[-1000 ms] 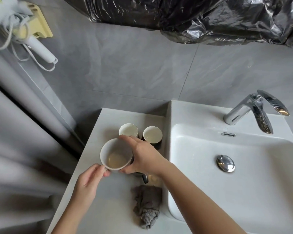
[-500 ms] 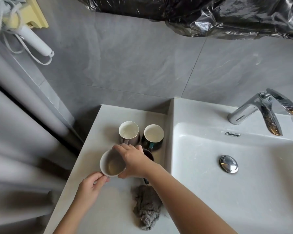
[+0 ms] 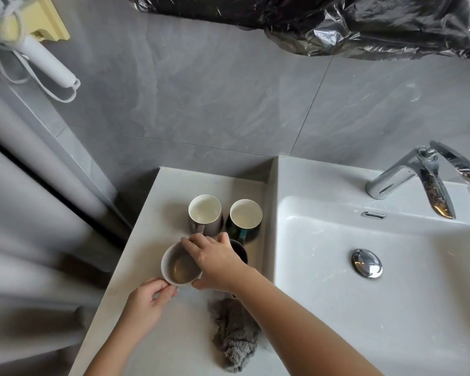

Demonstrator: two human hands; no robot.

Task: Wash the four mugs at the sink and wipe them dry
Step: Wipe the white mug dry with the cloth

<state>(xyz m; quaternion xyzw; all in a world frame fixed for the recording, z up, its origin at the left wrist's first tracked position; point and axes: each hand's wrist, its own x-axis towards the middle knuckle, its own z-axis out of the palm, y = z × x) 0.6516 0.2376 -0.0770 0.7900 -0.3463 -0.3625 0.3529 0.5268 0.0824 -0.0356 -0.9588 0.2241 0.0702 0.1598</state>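
Observation:
A white mug [image 3: 178, 265] stands low over the white counter [image 3: 163, 202] left of the sink. My right hand [image 3: 215, 263] grips its far rim from above, and my left hand [image 3: 149, 302] pinches its handle at the near side. Behind it stand a grey mug [image 3: 204, 214] and a dark green mug [image 3: 245, 219], both upright with white insides. A fourth dark mug [image 3: 240, 252] is mostly hidden under my right hand. A grey cloth [image 3: 234, 337] lies crumpled on the counter near the front.
The white basin [image 3: 391, 308] with a chrome drain plug [image 3: 366, 263] fills the right side, with a chrome tap [image 3: 418, 177] behind it. Grey tiled wall at the back. A white hair dryer [image 3: 46, 63] hangs top left. Black plastic sheeting [image 3: 337, 20] hangs overhead.
The white mug has come down and toward the counter with both hands still on it. My left hand has closed more tightly on the handle. The view has shifted slightly left.

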